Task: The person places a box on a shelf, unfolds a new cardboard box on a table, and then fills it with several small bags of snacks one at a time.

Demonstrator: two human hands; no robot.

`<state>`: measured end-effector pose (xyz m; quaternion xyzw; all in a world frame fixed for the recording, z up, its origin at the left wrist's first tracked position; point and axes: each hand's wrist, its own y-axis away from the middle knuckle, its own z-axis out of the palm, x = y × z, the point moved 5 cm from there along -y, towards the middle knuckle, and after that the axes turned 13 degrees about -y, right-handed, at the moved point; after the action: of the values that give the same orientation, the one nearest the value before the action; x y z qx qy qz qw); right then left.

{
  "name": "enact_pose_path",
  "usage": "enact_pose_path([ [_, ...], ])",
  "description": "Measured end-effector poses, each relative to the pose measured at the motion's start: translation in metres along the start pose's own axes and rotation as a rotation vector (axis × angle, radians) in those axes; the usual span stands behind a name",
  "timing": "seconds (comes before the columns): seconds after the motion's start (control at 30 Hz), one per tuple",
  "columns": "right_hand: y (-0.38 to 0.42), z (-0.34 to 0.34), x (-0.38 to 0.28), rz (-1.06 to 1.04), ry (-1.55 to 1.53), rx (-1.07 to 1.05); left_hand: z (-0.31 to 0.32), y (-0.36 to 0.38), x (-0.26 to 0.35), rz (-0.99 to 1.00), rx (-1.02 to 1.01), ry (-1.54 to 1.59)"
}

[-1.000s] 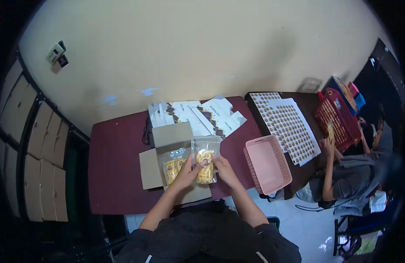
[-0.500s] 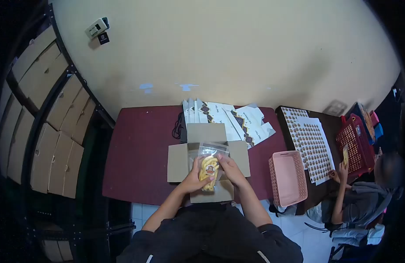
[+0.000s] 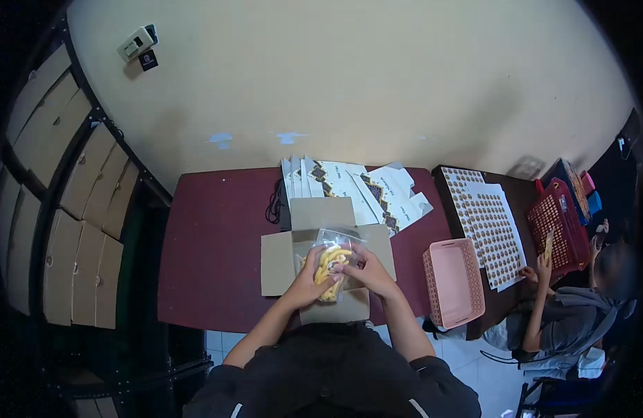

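A clear plastic pouch of yellow snack sticks point(image 3: 328, 268) is held in front of me, a round label on its front partly covered by fingers. My left hand point(image 3: 309, 284) grips its left side. On the right side, my right hand point(image 3: 370, 272) is closed round the pouch, its thumb lying across the front. Both hands are over an open cardboard box point(image 3: 323, 212) whose flaps are folded outward. The inside of the box is mostly hidden by the hands and pouch.
Printed white cartons point(image 3: 363, 191) lie flat behind the box on the maroon table point(image 3: 210, 251). To the right is a pink basket point(image 3: 455, 282). Sticker sheets point(image 3: 499, 233) and a red basket point(image 3: 558, 223) are on a dark table, where another person point(image 3: 572, 320) sits. Shelved boxes point(image 3: 81, 258) stand left.
My right thumb has moved down and across the front of the pouch, now covering part of the label. The whole view has shifted slightly.
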<state>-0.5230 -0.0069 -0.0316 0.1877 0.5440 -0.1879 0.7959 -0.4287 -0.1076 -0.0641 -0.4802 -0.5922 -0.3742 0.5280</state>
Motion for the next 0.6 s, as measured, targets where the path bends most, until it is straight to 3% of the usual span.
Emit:
enact_pose_path([
  [0.13, -0.004, -0.012, 0.008, 0.011, 0.099, 0.038, 0.002, -0.004, 0.001, 0.102, 0.010, -0.068],
  [0.3, -0.008, -0.009, 0.009, -0.034, -0.034, 0.029, -0.001, -0.004, 0.005, 0.054, 0.029, -0.039],
  [0.43, -0.004, 0.004, -0.002, -0.027, 0.052, 0.024, -0.003, 0.001, 0.014, 0.038, 0.065, -0.091],
  [0.6, -0.013, -0.011, 0.021, 0.018, -0.114, 0.113, -0.002, 0.002, 0.013, 0.082, 0.082, -0.129],
])
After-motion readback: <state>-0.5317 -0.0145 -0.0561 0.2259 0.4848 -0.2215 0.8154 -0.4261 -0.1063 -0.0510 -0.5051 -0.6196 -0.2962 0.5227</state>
